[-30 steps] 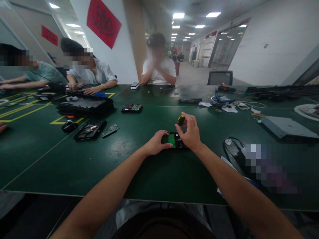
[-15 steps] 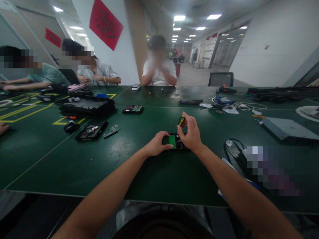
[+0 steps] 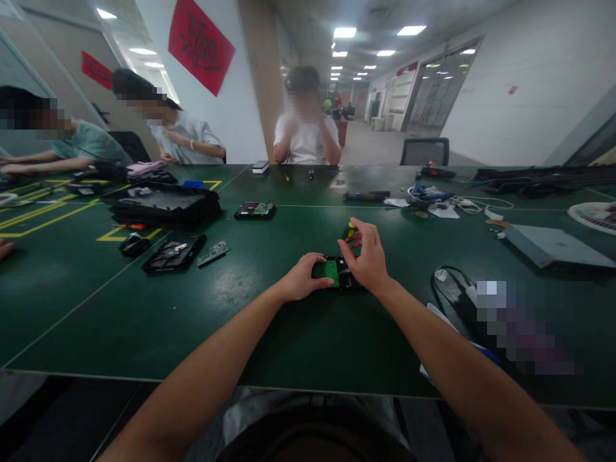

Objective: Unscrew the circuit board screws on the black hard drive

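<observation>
on our green table (image 3: 216,333), our left hand (image 3: 304,277) and right hand (image 3: 369,256) meet at a black case (image 3: 343,277) that lies flat, a green board (image 3: 331,269) showing in it. our left fingers clasp the case's left end, while our right fingers pinch a yellow-and-black screwdriver (image 3: 349,231) above its right half.

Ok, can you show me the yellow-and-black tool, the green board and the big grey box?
Yellow-and-black tool (image 3: 349,232): head view, on its handle.
Green board (image 3: 332,269): head view, on its upper face.
Big grey box (image 3: 561,245): head view, on its flat top.
</observation>
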`<state>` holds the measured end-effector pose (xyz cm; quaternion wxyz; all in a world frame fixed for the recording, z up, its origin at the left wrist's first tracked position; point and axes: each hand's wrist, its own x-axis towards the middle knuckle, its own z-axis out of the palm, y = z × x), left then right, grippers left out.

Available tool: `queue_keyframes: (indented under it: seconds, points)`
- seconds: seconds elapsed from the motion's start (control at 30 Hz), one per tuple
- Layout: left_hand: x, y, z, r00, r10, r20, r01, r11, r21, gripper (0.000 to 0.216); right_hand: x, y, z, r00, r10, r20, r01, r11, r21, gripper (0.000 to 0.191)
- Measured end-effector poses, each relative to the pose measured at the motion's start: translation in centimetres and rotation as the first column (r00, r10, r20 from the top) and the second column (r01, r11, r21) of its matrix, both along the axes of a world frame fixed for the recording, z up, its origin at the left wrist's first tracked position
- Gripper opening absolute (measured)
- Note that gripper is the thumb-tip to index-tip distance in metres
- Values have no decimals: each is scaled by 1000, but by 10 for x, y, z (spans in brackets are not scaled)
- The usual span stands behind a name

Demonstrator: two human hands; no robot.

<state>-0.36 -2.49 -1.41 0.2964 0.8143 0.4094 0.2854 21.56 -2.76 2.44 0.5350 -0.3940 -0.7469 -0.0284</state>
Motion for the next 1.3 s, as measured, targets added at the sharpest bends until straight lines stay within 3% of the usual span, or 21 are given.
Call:
queue_keyframes:
  seconds: [0.47,1.3]
  points:
    - [0,1,-2,1000,-3,-3,3,1000,-4,62,-2,0,-2,999,30,34,-30,1000,0,68]
    - [-1,2,-2,1000,-5,2,5,1000,-15,63,-1,4,-6,1000,-4,-16,3,1000,-4,63]
